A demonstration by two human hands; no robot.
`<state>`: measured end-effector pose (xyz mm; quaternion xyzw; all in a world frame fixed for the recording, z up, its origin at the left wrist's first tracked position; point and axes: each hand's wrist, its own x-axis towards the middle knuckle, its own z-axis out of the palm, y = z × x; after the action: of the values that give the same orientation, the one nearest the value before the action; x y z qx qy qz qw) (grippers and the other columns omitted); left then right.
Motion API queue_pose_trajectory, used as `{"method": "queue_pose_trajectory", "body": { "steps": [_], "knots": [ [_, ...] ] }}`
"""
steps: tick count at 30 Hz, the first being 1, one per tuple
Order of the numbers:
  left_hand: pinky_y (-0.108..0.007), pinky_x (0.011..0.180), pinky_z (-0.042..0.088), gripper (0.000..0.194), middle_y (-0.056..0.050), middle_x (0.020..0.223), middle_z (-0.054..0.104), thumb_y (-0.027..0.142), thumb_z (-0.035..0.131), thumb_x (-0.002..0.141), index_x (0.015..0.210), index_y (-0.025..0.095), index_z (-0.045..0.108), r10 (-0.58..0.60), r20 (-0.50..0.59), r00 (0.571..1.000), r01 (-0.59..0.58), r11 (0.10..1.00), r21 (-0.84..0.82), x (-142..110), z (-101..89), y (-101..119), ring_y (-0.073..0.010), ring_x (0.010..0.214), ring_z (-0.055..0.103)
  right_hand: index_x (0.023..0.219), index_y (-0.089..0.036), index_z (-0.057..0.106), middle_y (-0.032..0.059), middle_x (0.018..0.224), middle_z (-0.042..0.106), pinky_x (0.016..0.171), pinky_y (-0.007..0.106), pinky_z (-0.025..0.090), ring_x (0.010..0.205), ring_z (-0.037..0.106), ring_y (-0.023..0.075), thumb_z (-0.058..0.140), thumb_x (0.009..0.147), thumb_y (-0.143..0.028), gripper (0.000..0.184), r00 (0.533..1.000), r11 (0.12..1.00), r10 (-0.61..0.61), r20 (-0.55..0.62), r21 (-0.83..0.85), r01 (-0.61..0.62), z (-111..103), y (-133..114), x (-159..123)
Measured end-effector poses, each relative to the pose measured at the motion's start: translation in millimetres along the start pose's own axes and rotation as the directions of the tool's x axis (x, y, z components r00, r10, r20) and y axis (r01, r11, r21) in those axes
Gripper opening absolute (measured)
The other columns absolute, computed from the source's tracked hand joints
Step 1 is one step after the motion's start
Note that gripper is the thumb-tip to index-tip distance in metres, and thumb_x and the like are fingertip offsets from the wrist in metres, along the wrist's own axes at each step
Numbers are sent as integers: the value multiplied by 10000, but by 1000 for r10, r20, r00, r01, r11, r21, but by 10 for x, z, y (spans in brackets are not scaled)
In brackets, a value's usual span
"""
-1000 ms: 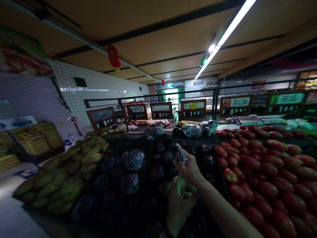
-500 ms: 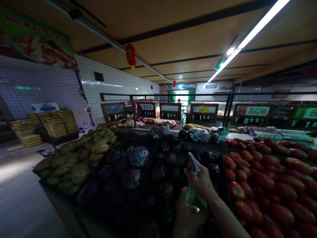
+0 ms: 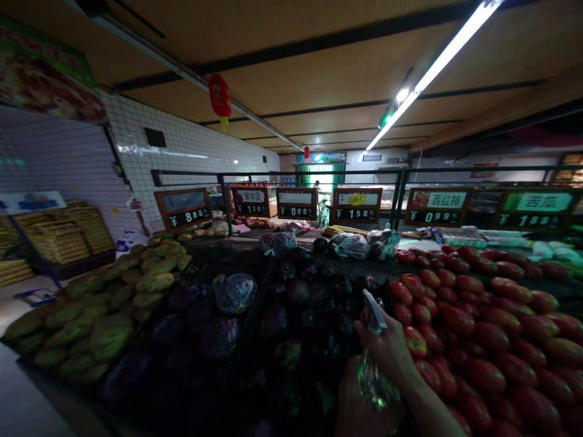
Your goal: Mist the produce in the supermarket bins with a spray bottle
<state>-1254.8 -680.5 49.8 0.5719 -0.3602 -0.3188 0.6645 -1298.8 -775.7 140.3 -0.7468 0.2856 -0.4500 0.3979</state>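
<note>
Clear spray bottle [image 3: 374, 389]: gripped with right hand [image 3: 388, 345] near tomatoes [image 3: 487, 371]; could not tell grip of left hand [image 3: 350, 396]

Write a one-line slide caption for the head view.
The right hand grips a spray bottle, the left hand close by, near dark vegetables and tomatoes.

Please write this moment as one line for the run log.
Right hand: holding spray bottle near its head | Left hand: partly behind bottle, contact unclear | Nearby: dark round vegetables, red tomatoes
</note>
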Motion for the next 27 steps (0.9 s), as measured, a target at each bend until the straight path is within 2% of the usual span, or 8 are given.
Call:
{"method": "queue_pose_trajectory", "body": {
  "steps": [4,7,11,15,18,22,24,27],
  "knots": [
    [-472,1107,662,762,-107,1287,856,245,970,567,1275,260,690,4,124,992,-17,995,98,20,181,-111,-392,1260,799,931,-250,675,-26,691,673,561,304,512,591,633,198,722,832,-482,257,996,997,71,-46,18,-70,-275,37,-9],
    [-469,1119,666,672,-97,1284,853,243,975,622,1248,292,734,-27,183,983,1,991,137,45,374,-115,-384,1274,796,1073,-231,707,-11,755,725,575,318,539,622,681,217,729,840,-496,354,996,997,78,-46,7,-78,-504,120,1],
    [-531,1078,678,577,-110,1274,822,359,949,801,1321,248,726,-50,242,969,1,980,198,35,638,59,-311,1208,786,994,-230,717,-17,751,708,611,313,540,653,673,207,731,859,-488,292,989,997,63,-131,-44,-69,-814,311,-11],
    [-476,1039,679,347,-104,1329,790,484,733,1033,1266,226,754,0,302,953,-62,979,196,-40,772,350,-234,1159,759,1239,-194,752,-13,814,733,684,328,568,700,681,213,734,874,-499,476,977,993,44,-211,-98,-66,-1097,474,-24],
    [-461,1048,675,322,-108,1370,773,481,693,1063,1263,236,754,25,324,946,-87,980,178,-74,848,499,-226,1177,748,1286,-167,752,7,834,745,695,339,592,731,709,235,746,866,-535,558,973,992,43,-227,-107,-69,-1282,511,13],
    [-464,1041,681,334,-106,1362,773,485,689,1065,1281,238,747,12,338,941,-70,985,160,-40,1060,500,-228,1172,752,1408,-136,714,70,1008,815,772,365,638,866,778,278,788,846,-587,725,976,994,65,-207,-71,-82,-1493,482,108],
    [-471,1033,688,359,-104,1324,789,493,708,1053,1295,230,742,-3,347,938,-51,988,147,2,1228,441,-231,1153,765,1391,-149,727,85,1082,825,828,367,641,952,786,287,795,864,-591,691,981,996,25,-191,-76,-40,-1577,474,134],
    [-467,1035,695,368,-105,1258,821,507,721,1043,1290,235,745,-28,356,934,-18,992,126,43,1459,346,-231,1128,787,1312,-149,765,58,935,813,738,360,632,817,755,272,782,862,-583,625,982,994,25,-187,-96,-43,-1665,503,100]
  ]
}}
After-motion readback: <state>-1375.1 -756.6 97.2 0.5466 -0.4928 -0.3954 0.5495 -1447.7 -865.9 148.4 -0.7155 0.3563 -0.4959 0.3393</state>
